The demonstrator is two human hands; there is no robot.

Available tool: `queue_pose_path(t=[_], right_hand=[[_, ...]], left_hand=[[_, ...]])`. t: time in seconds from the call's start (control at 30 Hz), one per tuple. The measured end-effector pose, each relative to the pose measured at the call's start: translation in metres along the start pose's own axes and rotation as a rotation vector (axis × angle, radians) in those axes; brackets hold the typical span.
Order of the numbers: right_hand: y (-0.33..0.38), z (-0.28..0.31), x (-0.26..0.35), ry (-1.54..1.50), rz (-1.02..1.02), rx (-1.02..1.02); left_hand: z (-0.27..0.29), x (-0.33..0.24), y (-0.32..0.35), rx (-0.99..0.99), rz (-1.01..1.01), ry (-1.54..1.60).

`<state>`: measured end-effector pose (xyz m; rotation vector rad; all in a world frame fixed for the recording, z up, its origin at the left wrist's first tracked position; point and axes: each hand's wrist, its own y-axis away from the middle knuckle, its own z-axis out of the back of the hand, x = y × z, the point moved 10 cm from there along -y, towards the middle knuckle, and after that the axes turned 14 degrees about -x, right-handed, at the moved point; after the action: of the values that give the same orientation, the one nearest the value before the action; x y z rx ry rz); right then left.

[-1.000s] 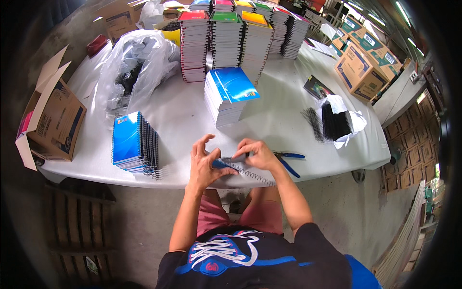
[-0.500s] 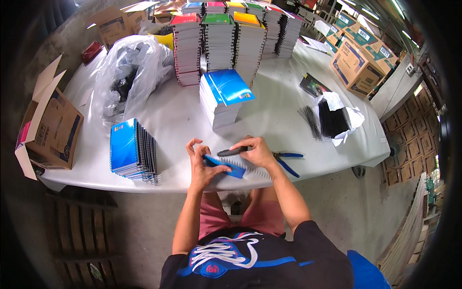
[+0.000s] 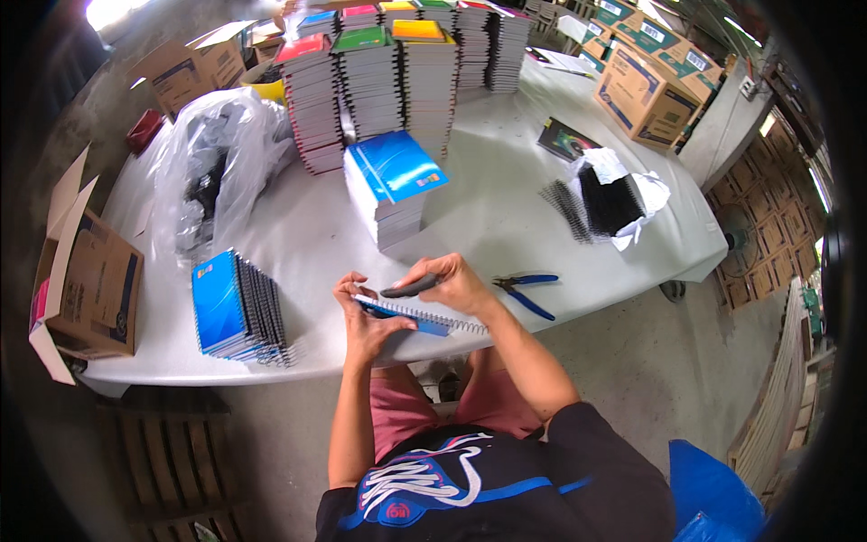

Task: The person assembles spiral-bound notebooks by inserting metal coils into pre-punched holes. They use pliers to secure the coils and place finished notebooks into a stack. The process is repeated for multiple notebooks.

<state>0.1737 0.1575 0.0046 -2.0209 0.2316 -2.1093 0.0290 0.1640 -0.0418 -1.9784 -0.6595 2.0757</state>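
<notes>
Near the table's front edge, a blue-covered notebook (image 3: 432,327) stands tilted with its spine upward. My left hand (image 3: 361,321) grips its left end, thumb on the near face and fingers behind. A wire coil (image 3: 452,322) runs along the spine and sticks out past the right end. My right hand (image 3: 459,285) is closed around a long dark grey tool (image 3: 411,286), its kind unclear, whose tip is just above the left part of the spine. Blue-handled pliers (image 3: 528,291) lie to the right of my right hand.
Bound blue notebooks (image 3: 221,303) are stacked at left, near an open carton (image 3: 95,280). Loose blue-covered books (image 3: 384,199) stand behind my hands, with tall notebook stacks (image 3: 366,95) farther back. Black coils (image 3: 614,203) lie in white paper at right; a plastic bag (image 3: 194,172) sits at left.
The view has shifted. My right hand has raised the dark tool slightly off the coil. The notebook now sits more upright in my left hand, showing its page edge.
</notes>
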Motion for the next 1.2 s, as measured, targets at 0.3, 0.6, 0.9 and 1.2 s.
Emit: queue_pose_path(t=[0.3, 0.6, 0.9, 1.2], right_hand=[[0.001, -0.03, 0.021, 0.19, 0.224, 0.076], [0.007, 0.104, 0.002, 0.959, 0.237, -0.415], [0.128, 0.156, -0.024, 1.356, 0.031, -0.423], [0.115, 0.071, 0.102, 0.723, 0.262, -0.6]], left_hand=[[0.0, 0.0, 0.007, 0.058, 0.097, 0.031], [-0.001, 0.01, 0.006, 0.05, 0.135, 0.306], [0.027, 0.004, 0.017, -0.281, 0.259, 0.419], [0.014, -0.097, 0.025, -0.335, -0.26, 0.066]])
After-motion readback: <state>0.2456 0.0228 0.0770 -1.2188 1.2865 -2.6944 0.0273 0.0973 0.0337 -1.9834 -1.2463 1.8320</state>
